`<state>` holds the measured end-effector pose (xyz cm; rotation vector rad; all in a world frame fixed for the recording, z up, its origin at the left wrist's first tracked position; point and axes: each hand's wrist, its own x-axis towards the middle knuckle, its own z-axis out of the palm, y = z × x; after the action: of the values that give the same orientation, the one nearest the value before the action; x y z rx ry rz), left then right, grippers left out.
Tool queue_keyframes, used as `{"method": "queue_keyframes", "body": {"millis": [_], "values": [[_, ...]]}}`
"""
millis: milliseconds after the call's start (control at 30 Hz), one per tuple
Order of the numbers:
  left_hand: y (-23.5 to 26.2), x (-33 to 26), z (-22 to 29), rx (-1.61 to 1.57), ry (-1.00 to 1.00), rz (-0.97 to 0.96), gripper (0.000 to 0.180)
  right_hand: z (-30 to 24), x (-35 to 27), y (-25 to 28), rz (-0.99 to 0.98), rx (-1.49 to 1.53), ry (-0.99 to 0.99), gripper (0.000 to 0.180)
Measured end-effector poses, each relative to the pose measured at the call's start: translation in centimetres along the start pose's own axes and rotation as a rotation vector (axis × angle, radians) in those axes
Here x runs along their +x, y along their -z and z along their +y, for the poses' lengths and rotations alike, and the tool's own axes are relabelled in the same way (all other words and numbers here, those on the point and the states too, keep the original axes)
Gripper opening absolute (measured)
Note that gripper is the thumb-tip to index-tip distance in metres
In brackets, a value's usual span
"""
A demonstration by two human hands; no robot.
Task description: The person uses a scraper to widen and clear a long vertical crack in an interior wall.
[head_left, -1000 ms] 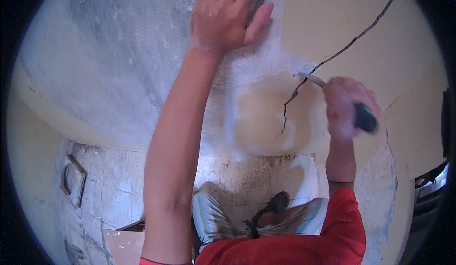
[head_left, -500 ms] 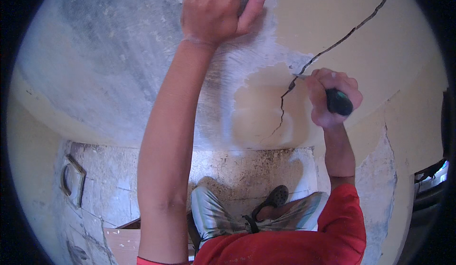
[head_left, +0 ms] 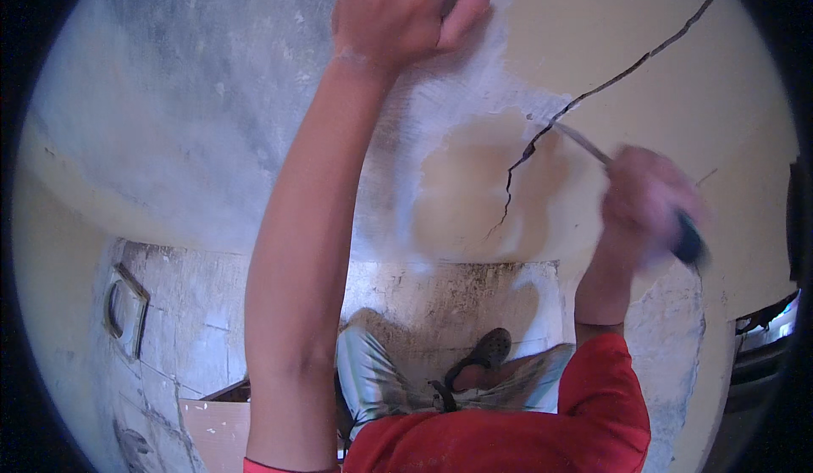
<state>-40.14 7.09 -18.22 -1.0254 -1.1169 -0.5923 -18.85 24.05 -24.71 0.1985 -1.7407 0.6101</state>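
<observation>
Our left hand [head_left: 398, 11] lies flat and open against the wall [head_left: 169, 117], fingers spread on a scraped grey-white patch [head_left: 457, 92]. Our right hand [head_left: 648, 202], blurred, is closed around the dark handle of a scraper [head_left: 627, 181]; its thin metal blade points up and left, the tip meeting a dark crack [head_left: 593, 92] that runs diagonally through cream paint. The two hands are well apart. Below, a sandalled foot [head_left: 483, 354] stands on the dusty floor [head_left: 406, 295].
</observation>
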Motion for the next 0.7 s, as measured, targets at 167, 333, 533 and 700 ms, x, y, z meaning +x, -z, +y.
{"method": "queue_keyframes", "body": {"millis": [167,333,533,700], "values": [[-0.5,-0.2,-0.8,0.008,-0.007,0.029,0.048,0.7,0.9,-0.4,-0.084,0.121,0.111,0.003],[-0.5,-0.6,0.1,0.019,0.012,-0.012,0.047,1.6,0.2,-1.9,-0.185,0.133,0.302,0.008],[-0.9,0.4,0.1,0.014,0.001,0.042,0.047,9.7,-0.2,-2.1,0.444,-0.315,0.194,0.009],[0.1,-0.1,-0.7,0.041,-0.005,0.006,0.048,1.8,-2.4,-1.3,-0.156,0.051,0.161,0.004]]}}
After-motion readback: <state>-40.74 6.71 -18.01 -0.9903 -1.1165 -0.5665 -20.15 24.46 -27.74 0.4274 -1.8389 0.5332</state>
